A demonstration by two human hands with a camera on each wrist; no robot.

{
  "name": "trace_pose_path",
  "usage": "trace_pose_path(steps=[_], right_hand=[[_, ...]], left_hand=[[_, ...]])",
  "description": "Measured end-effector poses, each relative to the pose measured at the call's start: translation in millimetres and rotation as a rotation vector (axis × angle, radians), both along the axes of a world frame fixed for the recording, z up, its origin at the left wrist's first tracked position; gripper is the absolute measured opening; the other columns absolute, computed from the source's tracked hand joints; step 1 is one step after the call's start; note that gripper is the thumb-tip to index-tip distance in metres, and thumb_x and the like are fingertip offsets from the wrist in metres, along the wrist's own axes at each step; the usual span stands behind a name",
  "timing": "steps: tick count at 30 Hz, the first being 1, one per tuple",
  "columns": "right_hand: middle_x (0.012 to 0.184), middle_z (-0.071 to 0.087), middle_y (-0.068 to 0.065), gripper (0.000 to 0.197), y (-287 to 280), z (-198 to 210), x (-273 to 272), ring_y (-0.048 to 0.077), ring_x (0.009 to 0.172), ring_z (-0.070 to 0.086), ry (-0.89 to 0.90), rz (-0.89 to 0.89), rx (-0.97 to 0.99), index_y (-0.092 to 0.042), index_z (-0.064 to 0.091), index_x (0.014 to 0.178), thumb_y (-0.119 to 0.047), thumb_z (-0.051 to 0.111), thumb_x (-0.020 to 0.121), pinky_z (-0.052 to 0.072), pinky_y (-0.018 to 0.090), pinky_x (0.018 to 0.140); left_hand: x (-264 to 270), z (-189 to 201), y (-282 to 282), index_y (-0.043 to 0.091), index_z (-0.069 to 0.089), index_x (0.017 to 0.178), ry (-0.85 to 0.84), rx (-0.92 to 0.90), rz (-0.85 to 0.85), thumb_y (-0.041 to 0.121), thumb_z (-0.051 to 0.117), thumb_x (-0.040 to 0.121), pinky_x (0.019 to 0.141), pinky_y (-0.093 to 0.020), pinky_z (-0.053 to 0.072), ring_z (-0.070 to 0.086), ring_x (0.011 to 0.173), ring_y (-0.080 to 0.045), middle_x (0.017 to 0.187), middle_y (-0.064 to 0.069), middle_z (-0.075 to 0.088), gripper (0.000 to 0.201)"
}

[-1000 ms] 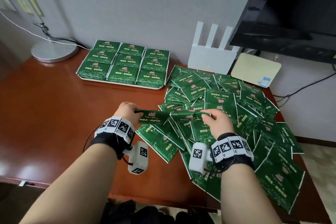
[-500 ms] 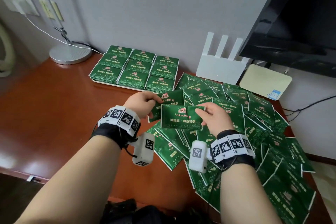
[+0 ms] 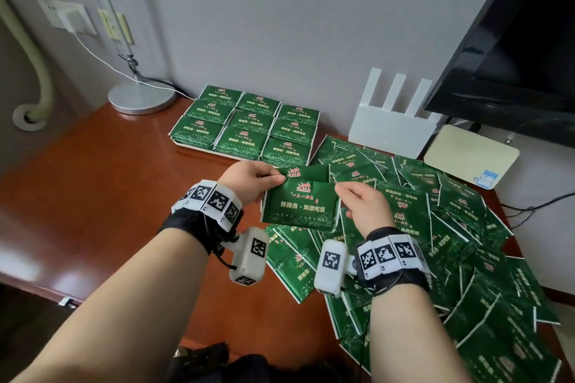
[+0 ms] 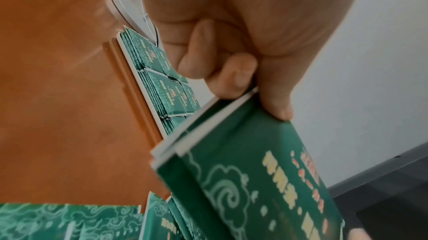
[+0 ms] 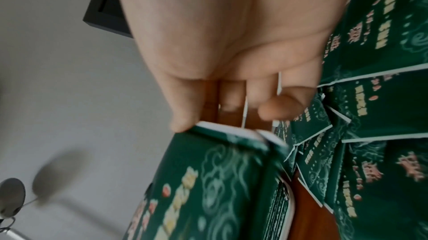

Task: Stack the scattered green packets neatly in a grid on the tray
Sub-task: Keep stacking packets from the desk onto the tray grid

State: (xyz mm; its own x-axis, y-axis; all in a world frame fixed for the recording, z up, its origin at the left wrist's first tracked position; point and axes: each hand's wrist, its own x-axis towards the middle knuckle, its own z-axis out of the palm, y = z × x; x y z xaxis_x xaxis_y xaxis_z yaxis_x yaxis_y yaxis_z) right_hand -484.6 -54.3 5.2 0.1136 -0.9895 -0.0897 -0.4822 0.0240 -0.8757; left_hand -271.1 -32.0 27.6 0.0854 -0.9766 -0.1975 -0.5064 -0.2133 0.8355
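Observation:
Both hands hold a small bundle of green packets (image 3: 300, 204) face up above the table. My left hand (image 3: 249, 180) pinches its left edge, thumb on top, seen close in the left wrist view as green packets (image 4: 243, 170) under my left hand (image 4: 234, 71). My right hand (image 3: 361, 205) pinches the right edge; the right wrist view shows the green packets (image 5: 208, 179) at my right hand (image 5: 227, 86). The white tray (image 3: 199, 148) at the back carries a three-by-three grid of packet stacks (image 3: 249, 124). A loose heap of scattered packets (image 3: 435, 242) covers the table's right side.
A lamp base (image 3: 141, 98) with its cable stands back left. A white router (image 3: 392, 121) and a flat beige box (image 3: 469, 155) lean at the wall, under a black TV (image 3: 513, 50). Bare wooden table (image 3: 93, 196) lies to the left.
The hands lifted the packets off the heap and turned them face up toward me. The bundle has moved up and back toward the tray; the head view shifted closer.

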Motion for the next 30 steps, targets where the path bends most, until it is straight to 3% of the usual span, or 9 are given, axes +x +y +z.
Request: trace_pose_path(steps=[4, 7, 10, 13, 17, 21, 24, 27, 30], right_hand=[[0.096, 0.057, -0.011, 0.024, -3.9, 2.5, 7.7, 0.01, 0.081, 0.057, 0.042, 0.138, 0.105, -0.022, 0.053, 0.104, -0.042, 0.047, 0.092, 0.049, 0.026, 0.073], [0.1, 0.066, -0.006, 0.019, -14.0, 4.9, 18.8, 0.011, 0.092, 0.062, 0.039, 0.2, 0.102, -0.018, 0.06, 0.105, -0.028, 0.057, 0.089, 0.05, 0.032, 0.085], [0.098, 0.067, -0.004, 0.015, -23.7, 4.4, 25.1, 0.013, 0.091, 0.063, 0.029, 0.168, 0.097, -0.018, 0.06, 0.103, -0.024, 0.057, 0.09, 0.049, 0.028, 0.079], [0.096, 0.068, 0.0, 0.018, -40.6, 4.0, 34.7, 0.019, 0.09, 0.063, 0.041, 0.082, 0.074, -0.016, 0.06, 0.103, -0.027, 0.054, 0.09, 0.05, 0.034, 0.081], [0.096, 0.065, 0.005, 0.016, -70.3, 9.8, 56.5, 0.023, 0.086, 0.06, 0.04, -0.029, 0.044, -0.013, 0.057, 0.102, -0.025, 0.052, 0.092, 0.045, 0.03, 0.073], [0.104, 0.065, 0.012, 0.021, -104.5, 20.2, 83.4, 0.029, 0.093, 0.061, 0.1, -0.106, 0.039, -0.011, 0.057, 0.105, -0.026, 0.052, 0.092, 0.049, 0.039, 0.083], [0.101, 0.061, 0.007, 0.027, -134.0, 31.3, 101.7, 0.03, 0.104, 0.058, 0.14, -0.16, 0.032, -0.007, 0.055, 0.115, -0.022, 0.053, 0.092, 0.045, 0.04, 0.089], [0.1, 0.06, 0.009, 0.032, -166.5, 37.4, 116.7, 0.029, 0.104, 0.057, 0.174, -0.216, 0.032, -0.001, 0.054, 0.117, -0.02, 0.054, 0.092, 0.043, 0.034, 0.086], [0.105, 0.068, 0.009, 0.025, -205.9, 30.5, 133.2, 0.026, 0.092, 0.062, 0.209, -0.212, 0.047, -0.009, 0.061, 0.109, -0.025, 0.054, 0.091, 0.049, 0.037, 0.086]], left_hand=[[4.7, 2.8, -9.7, 0.021, 0.063, 0.076, 0.026, -0.026, 0.038, 0.026, 0.059, 0.089, 0.05, -0.015, 0.038, 0.043, 0.049, -0.007, 0.049, 0.012, 0.051, 0.015], [14.1, 7.5, -18.5, 0.022, 0.061, 0.077, 0.03, -0.04, 0.025, 0.023, 0.059, 0.089, 0.049, -0.012, 0.038, 0.044, 0.051, -0.005, 0.057, 0.01, 0.052, 0.013], [30.6, 10.6, -27.4, 0.027, 0.06, 0.081, 0.009, -0.027, 0.037, 0.014, 0.055, 0.091, 0.05, -0.013, 0.039, 0.046, 0.054, -0.007, 0.064, 0.008, 0.053, 0.017], [60.1, 12.8, -42.3, 0.027, 0.056, 0.101, 0.033, -0.034, 0.126, 0.007, 0.055, 0.089, 0.047, -0.014, 0.042, 0.048, 0.056, -0.008, 0.073, 0.002, 0.053, 0.023], [113.8, 11.3, -69.1, 0.024, 0.037, 0.137, 0.039, 0.008, 0.243, 0.011, 0.064, 0.085, 0.051, -0.018, 0.041, 0.051, 0.057, -0.01, 0.07, 0.002, 0.057, 0.06], [172.5, 13.3, -105.3, 0.017, 0.061, 0.107, 0.006, 0.131, 0.277, 0.02, 0.066, 0.084, 0.058, -0.02, 0.042, 0.054, 0.064, -0.015, 0.074, 0.001, 0.059, 0.024], [220.4, 0.7, -144.1, 0.019, 0.065, 0.086, 0.062, 0.165, 0.29, 0.028, 0.071, 0.078, 0.076, -0.02, 0.052, 0.064, 0.08, -0.024, 0.084, -0.005, 0.067, 0.013], [258.9, -12.6, -185.8, 0.017, 0.065, 0.083, 0.218, 0.173, 0.352, 0.019, 0.067, 0.083, 0.094, -0.049, 0.048, 0.064, 0.087, -0.033, 0.084, -0.011, 0.07, 0.002], [280.5, -16.1, -218.9, 0.006, 0.061, 0.084, 0.254, 0.202, 0.369, 0.012, 0.061, 0.088, 0.094, -0.056, 0.044, 0.062, 0.088, -0.037, 0.091, -0.022, 0.067, 0.007]])
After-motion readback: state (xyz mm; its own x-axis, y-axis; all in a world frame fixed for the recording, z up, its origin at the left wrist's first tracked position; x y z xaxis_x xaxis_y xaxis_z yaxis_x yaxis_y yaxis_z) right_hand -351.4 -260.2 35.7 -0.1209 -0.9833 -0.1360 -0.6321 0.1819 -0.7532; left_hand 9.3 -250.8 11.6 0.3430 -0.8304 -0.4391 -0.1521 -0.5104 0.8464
